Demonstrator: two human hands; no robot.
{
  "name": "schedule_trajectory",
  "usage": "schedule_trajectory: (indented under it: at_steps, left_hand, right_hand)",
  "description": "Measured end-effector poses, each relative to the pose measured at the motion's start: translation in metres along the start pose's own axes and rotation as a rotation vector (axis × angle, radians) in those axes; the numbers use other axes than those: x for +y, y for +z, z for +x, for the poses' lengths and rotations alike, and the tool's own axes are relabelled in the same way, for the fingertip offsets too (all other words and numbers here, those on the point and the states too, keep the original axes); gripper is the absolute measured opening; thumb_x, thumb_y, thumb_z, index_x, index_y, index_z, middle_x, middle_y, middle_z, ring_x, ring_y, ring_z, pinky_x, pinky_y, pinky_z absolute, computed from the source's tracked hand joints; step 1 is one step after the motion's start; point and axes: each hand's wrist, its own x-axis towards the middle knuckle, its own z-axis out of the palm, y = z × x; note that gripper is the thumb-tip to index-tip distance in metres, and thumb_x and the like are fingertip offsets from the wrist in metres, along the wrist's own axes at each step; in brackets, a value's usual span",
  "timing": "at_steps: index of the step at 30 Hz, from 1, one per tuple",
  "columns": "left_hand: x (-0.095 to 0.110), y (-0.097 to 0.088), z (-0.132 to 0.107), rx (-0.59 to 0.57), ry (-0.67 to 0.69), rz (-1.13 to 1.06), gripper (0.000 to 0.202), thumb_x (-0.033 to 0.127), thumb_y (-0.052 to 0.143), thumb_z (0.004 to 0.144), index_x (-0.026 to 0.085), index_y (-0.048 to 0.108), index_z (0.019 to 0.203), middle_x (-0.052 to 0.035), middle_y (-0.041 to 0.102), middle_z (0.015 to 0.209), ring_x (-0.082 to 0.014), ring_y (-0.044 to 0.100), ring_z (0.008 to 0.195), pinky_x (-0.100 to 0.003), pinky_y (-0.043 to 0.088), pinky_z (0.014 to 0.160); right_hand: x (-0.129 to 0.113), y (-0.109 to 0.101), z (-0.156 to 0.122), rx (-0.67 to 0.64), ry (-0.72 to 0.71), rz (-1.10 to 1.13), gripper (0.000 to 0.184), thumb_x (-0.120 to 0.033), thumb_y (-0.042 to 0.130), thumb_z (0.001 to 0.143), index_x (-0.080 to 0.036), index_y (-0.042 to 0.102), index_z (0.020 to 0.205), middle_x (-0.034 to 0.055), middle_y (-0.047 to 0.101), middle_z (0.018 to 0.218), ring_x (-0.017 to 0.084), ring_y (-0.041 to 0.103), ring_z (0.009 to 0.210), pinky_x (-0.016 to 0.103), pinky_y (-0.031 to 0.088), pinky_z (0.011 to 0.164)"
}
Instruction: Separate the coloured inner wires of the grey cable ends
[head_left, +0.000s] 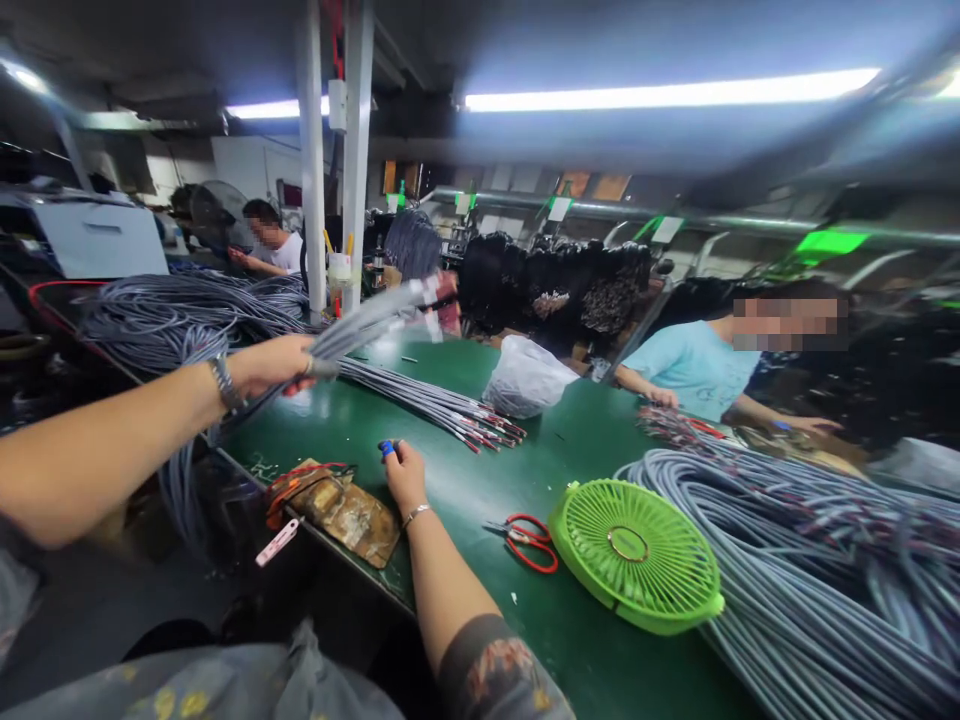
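My left hand (281, 368) is closed round a bundle of grey cables (360, 320), raised over the table's left side; the bundle's far ends are smeared by motion. Below and beyond it, more grey cables (427, 395) with red and white ends lie spread on the green table (465, 540). My right hand (406, 475) rests at the table with its fingers curled in, a blue covering on one fingertip. Whatever those fingers may hold is hidden. Beside this hand lies a stained brown block (349, 515) with red and black wires at its left end.
Red-handled scissors (529, 540) and a green fan (634, 550) lie right of my right hand. Grey cables (832, 560) are heaped at right, others (180, 310) at left. A white plastic bag (529, 375) stands mid-table. A co-worker (697, 365) sits across; another person (274, 240) is farther back.
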Motion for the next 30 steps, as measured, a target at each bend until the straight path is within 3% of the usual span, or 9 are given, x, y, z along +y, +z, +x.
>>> schedule_trajectory:
  at_steps: [3, 5, 9, 12, 17, 22, 27, 28, 30]
  left_hand:
    - [-0.040, 0.024, -0.054, -0.112, -0.067, -0.060, 0.048, 0.061, 0.084, 0.054, 0.024, 0.056, 0.068, 0.0082, 0.047, 0.044, -0.0101, 0.038, 0.038, -0.024, 0.033, 0.039]
    - [-0.069, 0.037, -0.089, -0.125, -0.102, -0.111, 0.049, 0.063, 0.083, 0.052, 0.024, 0.062, 0.072, 0.0086, 0.048, 0.047, -0.0110, 0.039, 0.039, -0.025, 0.034, 0.039]
    - [-0.121, 0.045, -0.144, 0.106, -0.125, -0.216, 0.043, 0.066, 0.078, 0.053, 0.028, 0.062, 0.064, 0.0081, 0.046, 0.045, -0.0148, 0.041, 0.042, -0.031, 0.040, 0.045]
    - [-0.150, 0.045, -0.169, 0.229, -0.148, -0.298, 0.043, 0.068, 0.078, 0.049, 0.030, 0.057, 0.052, 0.0054, 0.049, 0.043, -0.0196, 0.044, 0.044, -0.038, 0.046, 0.049]
    - [-0.179, 0.060, -0.178, 0.343, -0.121, -0.386, 0.046, 0.069, 0.074, 0.055, 0.030, 0.054, 0.043, 0.0009, 0.054, 0.043, -0.0231, 0.051, 0.050, -0.042, 0.051, 0.059]
    - [-0.189, 0.077, -0.167, 0.328, -0.114, -0.484, 0.053, 0.071, 0.076, 0.056, 0.025, 0.055, 0.039, -0.0020, 0.056, 0.046, -0.0189, 0.050, 0.052, -0.037, 0.049, 0.060]
    - [-0.200, 0.077, -0.158, 0.257, -0.077, -0.525, 0.054, 0.073, 0.076, 0.055, 0.025, 0.057, 0.038, -0.0033, 0.059, 0.048, -0.0201, 0.055, 0.054, -0.037, 0.053, 0.063]
    - [-0.202, 0.077, -0.157, 0.243, -0.078, -0.523, 0.054, 0.073, 0.076, 0.055, 0.025, 0.058, 0.039, -0.0036, 0.060, 0.048, -0.0209, 0.057, 0.055, -0.037, 0.054, 0.064]
    - [-0.206, 0.078, -0.154, 0.224, -0.097, -0.521, 0.053, 0.073, 0.077, 0.053, 0.025, 0.060, 0.040, -0.0036, 0.062, 0.049, -0.0231, 0.060, 0.056, -0.038, 0.056, 0.063]
  right_hand:
    - [0.003, -0.003, 0.002, -0.008, 0.033, -0.017, 0.027, -0.037, 0.057, 0.081, -0.025, 0.055, 0.057, -0.0033, 0.054, 0.053, 0.017, 0.049, 0.055, 0.027, 0.039, 0.057]
    - [0.005, -0.005, 0.003, -0.021, 0.051, -0.039, 0.031, -0.037, 0.057, 0.079, -0.026, 0.051, 0.051, -0.0030, 0.049, 0.049, 0.017, 0.047, 0.053, 0.028, 0.037, 0.054]
    - [0.006, -0.011, 0.001, -0.069, 0.053, -0.066, 0.030, -0.042, 0.058, 0.076, -0.027, 0.052, 0.051, -0.0039, 0.046, 0.045, 0.018, 0.046, 0.050, 0.029, 0.037, 0.054]
    - [0.004, -0.016, -0.002, -0.112, 0.056, -0.076, 0.029, -0.048, 0.058, 0.073, -0.027, 0.055, 0.054, -0.0033, 0.048, 0.046, 0.018, 0.046, 0.050, 0.030, 0.036, 0.052]
    - [-0.004, -0.021, -0.007, -0.124, 0.105, -0.065, 0.029, -0.050, 0.057, 0.072, -0.025, 0.058, 0.058, -0.0028, 0.049, 0.048, 0.018, 0.046, 0.047, 0.031, 0.037, 0.051]
    - [-0.027, -0.023, -0.009, -0.123, 0.167, -0.057, 0.015, -0.035, 0.065, 0.069, -0.022, 0.065, 0.063, -0.0038, 0.052, 0.050, 0.015, 0.046, 0.049, 0.028, 0.039, 0.053]
    - [-0.061, -0.017, -0.029, -0.122, 0.166, -0.050, 0.013, -0.031, 0.070, 0.074, -0.021, 0.074, 0.081, -0.0021, 0.065, 0.065, 0.015, 0.057, 0.060, 0.026, 0.047, 0.058]
    - [-0.068, -0.011, -0.040, -0.153, 0.135, -0.047, 0.014, -0.032, 0.072, 0.075, -0.022, 0.076, 0.085, -0.0023, 0.067, 0.069, 0.015, 0.058, 0.062, 0.026, 0.048, 0.060]
    - [-0.083, 0.008, -0.067, -0.363, -0.018, -0.055, 0.019, -0.038, 0.069, 0.085, -0.023, 0.076, 0.094, -0.0022, 0.068, 0.072, 0.015, 0.058, 0.062, 0.026, 0.049, 0.061]
